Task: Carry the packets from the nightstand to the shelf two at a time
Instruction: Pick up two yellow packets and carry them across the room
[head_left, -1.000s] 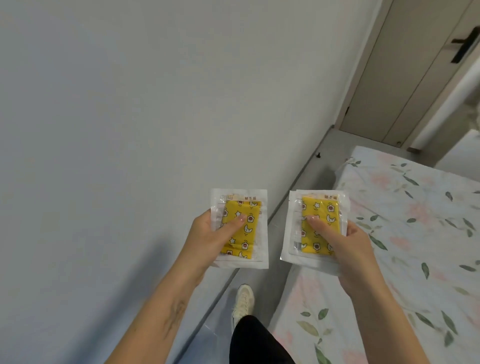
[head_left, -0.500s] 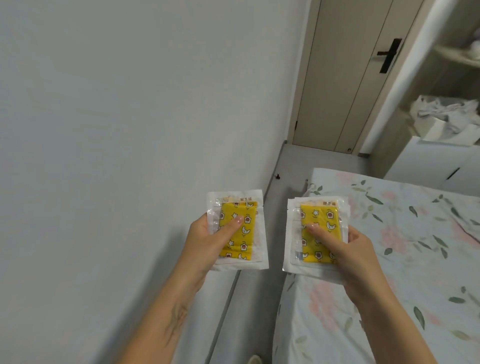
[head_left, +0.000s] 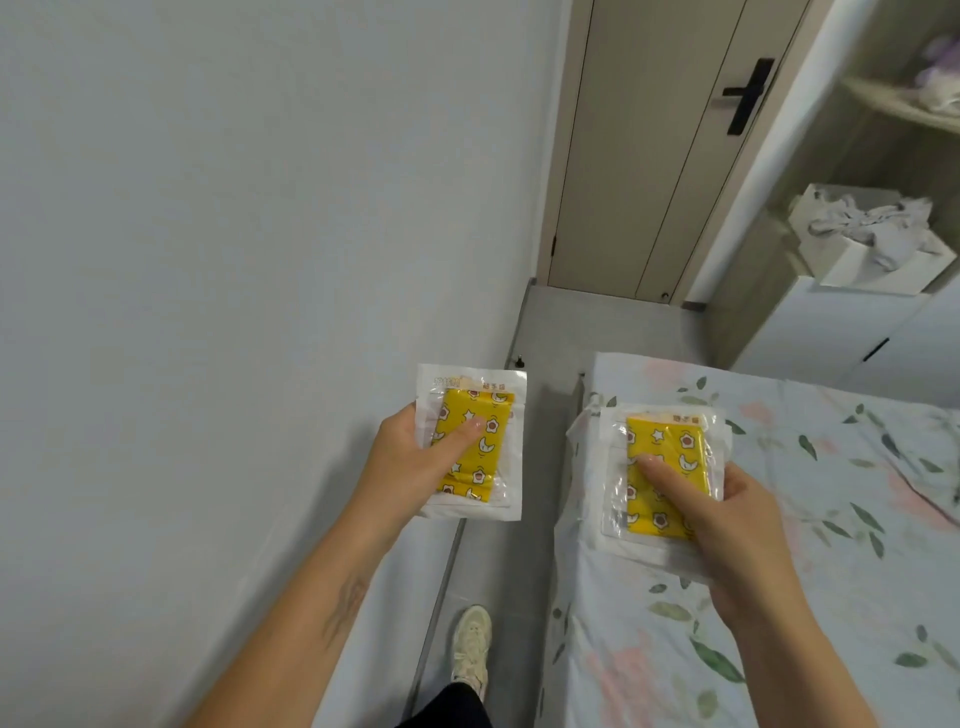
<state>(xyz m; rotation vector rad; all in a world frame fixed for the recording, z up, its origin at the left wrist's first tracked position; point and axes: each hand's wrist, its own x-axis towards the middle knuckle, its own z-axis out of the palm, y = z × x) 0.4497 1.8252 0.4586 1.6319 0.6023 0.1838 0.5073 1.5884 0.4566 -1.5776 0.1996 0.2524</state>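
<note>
My left hand (head_left: 410, 462) grips a clear packet with a yellow patterned insert (head_left: 485, 415), thumb laid across its front. It is held in the air over the narrow floor strip beside the wall. My right hand (head_left: 727, 519) grips a second packet of the same kind (head_left: 660, 447), thumb on its front, held above the corner of the bed. Both packets face up toward the camera. A wooden shelf unit (head_left: 893, 104) shows at the top right. The nightstand is out of view.
A bed with a floral sheet (head_left: 831, 519) fills the lower right. A plain wall (head_left: 208, 260) runs along the left. A beige door with a black handle (head_left: 649, 156) stands ahead. A white cabinet (head_left: 852, 332) carries crumpled cloth in a white box. My shoe (head_left: 470, 644) is on the grey floor.
The view has advanced along the gap between wall and bed; the door and shelf are closer and more in view. Both hands keep the same hold on their packets.
</note>
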